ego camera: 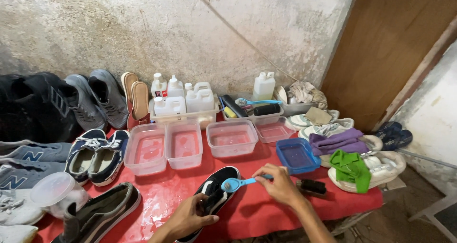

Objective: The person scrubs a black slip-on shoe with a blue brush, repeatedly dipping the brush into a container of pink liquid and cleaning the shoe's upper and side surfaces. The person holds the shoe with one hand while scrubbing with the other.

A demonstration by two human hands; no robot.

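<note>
My left hand grips a black sneaker with a white sole that lies on the red-covered table near its front edge. My right hand holds a light blue brush by its handle. The brush head rests against the upper side of the sneaker. A dark scrub brush lies just right of my right hand.
Clear plastic tubs and a blue tub hold liquid behind the sneaker. White bottles stand in a tray by the wall. Dark and navy shoes crowd the left; white shoes with purple and green cloths sit right.
</note>
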